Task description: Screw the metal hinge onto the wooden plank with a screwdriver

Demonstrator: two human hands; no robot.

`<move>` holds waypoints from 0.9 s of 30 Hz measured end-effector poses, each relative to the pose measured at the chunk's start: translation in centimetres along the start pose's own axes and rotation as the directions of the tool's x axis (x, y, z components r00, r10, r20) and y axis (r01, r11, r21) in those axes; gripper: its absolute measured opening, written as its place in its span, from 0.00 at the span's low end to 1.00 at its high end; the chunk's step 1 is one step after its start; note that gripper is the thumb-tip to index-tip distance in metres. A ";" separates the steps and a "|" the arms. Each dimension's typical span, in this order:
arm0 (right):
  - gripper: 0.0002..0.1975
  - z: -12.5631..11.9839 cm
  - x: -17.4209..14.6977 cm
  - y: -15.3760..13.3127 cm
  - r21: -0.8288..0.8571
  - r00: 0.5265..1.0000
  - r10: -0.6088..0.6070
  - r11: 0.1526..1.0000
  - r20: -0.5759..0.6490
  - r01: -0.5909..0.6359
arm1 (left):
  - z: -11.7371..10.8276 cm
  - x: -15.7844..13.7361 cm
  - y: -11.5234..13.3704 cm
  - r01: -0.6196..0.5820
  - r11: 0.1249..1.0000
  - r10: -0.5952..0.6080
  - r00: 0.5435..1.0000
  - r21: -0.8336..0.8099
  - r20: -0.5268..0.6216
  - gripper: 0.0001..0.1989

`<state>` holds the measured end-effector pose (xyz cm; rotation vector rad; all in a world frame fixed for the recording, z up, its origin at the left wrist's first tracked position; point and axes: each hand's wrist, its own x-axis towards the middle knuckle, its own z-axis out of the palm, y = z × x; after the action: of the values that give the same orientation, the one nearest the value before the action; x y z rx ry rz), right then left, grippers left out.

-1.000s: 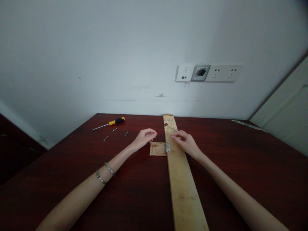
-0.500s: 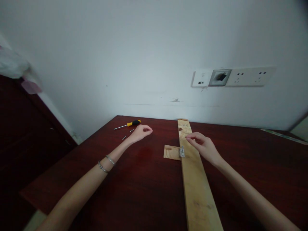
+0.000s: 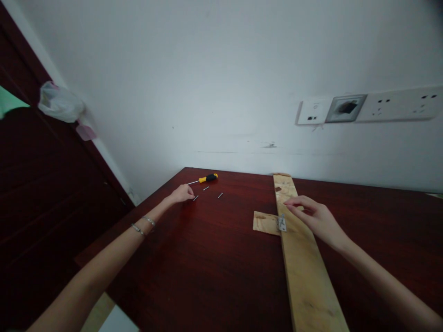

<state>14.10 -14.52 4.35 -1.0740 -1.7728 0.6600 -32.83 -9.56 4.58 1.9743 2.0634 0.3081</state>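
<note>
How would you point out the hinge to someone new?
Find the long pale board on the dark red table. A small wood piece sits at its left edge; the hinge is where they meet. It is a silvery plate, unlike the thin loose screws near the screwdriver.

One head-worn camera looks forward and down across the nearby desk (image 3: 224,276), facing the pale wall (image 3: 221,83) behind it.

Dim, cool light; wall (image 3: 214,83) palest mid-frame, tabletop (image 3: 207,276) dark, fine details soft
</note>
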 end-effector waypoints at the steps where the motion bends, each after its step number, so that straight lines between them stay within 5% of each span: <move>1: 0.18 0.0 0.0 0.0 -0.004 1.000 0.003 1.000 0.003 -0.003 | 0.2 0.0 -0.1 0.006 1.000 -0.006 1.000 0.005 0.003 0.10; 22: 0.18 0.1 0.0 0.4 0.023 1.000 -0.002 1.000 -0.012 0.002 | 1.5 0.2 0.4 0.039 0.999 -0.039 0.997 0.000 -0.068 0.03; 27: 0.18 0.1 0.0 0.1 0.018 0.999 -0.012 1.000 -0.033 0.013 | 1.3 0.1 2.6 -0.076 0.991 0.061 0.988 -0.107 -0.143 0.03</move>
<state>14.01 -14.51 4.19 -1.0549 -1.7405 0.6462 -29.97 -9.35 4.26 2.0111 2.0142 0.5792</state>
